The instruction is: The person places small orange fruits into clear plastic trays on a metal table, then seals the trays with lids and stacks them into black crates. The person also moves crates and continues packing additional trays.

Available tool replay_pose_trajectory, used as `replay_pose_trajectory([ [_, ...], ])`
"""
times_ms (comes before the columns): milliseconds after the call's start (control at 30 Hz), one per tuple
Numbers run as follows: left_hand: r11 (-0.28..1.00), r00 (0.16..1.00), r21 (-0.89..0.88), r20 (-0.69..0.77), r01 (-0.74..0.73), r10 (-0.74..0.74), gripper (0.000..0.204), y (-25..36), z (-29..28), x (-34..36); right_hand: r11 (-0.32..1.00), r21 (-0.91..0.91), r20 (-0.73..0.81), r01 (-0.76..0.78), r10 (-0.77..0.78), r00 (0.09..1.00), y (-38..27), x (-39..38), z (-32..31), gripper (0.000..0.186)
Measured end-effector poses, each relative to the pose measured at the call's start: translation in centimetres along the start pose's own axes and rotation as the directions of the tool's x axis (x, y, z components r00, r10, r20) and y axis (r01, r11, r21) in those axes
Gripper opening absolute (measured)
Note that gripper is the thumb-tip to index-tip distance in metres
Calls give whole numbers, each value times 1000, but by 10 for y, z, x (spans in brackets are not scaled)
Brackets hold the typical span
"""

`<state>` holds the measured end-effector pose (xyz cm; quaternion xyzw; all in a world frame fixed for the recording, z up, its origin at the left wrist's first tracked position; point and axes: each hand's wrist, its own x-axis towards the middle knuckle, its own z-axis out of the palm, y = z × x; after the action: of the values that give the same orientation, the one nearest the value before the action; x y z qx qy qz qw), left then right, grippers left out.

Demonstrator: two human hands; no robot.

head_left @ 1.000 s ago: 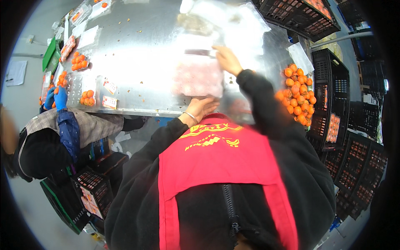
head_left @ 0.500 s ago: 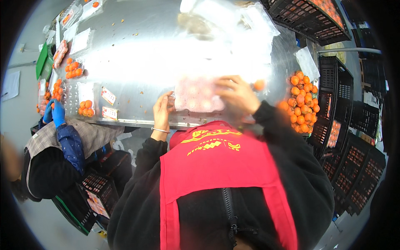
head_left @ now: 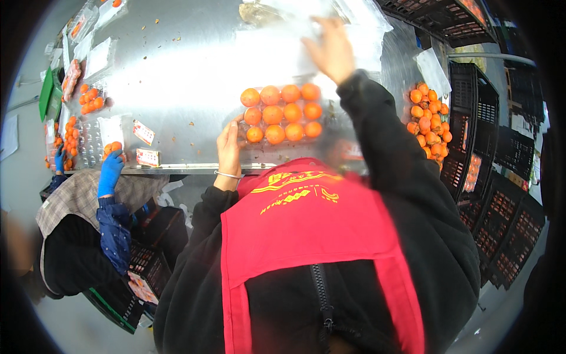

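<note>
In front of me on the metal table lies a clear tray of orange persimmons (head_left: 273, 114), set in neat rows with their tops uncovered. My left hand (head_left: 229, 147) grips the tray's left edge, its fingertips partly hidden at the rim. Beyond the tray, my right hand (head_left: 333, 50) stretches over white sheets (head_left: 368, 50); it is slightly blurred, its fingers apart and nothing seen in them. A loose heap of persimmons (head_left: 429, 121) lies on the table to the right.
At the left, a co-worker's blue-gloved hand (head_left: 110, 174) touches persimmons beside an empty clear tray (head_left: 90, 144). Printed red-and-white cards (head_left: 147, 157) lie near the table edge. Black crates (head_left: 471, 135) stand along the right. A plastic bag (head_left: 259, 13) lies at the far side.
The pale pinkish padded sheet over the tray is off, baring the persimmons. My right hand has moved from the tray to the far side. My left hand stays at the tray's left edge.
</note>
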<state>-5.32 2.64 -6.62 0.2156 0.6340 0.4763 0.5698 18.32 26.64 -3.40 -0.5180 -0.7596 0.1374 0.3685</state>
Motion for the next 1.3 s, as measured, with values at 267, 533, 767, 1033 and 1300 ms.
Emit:
replay_pose_trajectory([
  [267,1000,999,3,-13,-31,31,42,-9,2,8,987,160,121,-20,0,993,-16,-51,-52,31],
  [533,979,980,100,-72,-179,187,39,-12,-10,14,895,-26,489,445,-377,787,-37,-76,-18,20],
  [767,892,901,228,-105,-389,420,40,22,-4,-5,847,-19,538,531,-439,719,-30,-61,-15,21],
  [1033,966,922,-127,293,-224,252,49,59,46,-40,741,550,513,-385,63,856,-53,-109,-84,40],
  [1300,992,780,-109,625,67,16,56,68,95,-64,752,625,319,-207,-3,948,-84,-160,-111,43],
])
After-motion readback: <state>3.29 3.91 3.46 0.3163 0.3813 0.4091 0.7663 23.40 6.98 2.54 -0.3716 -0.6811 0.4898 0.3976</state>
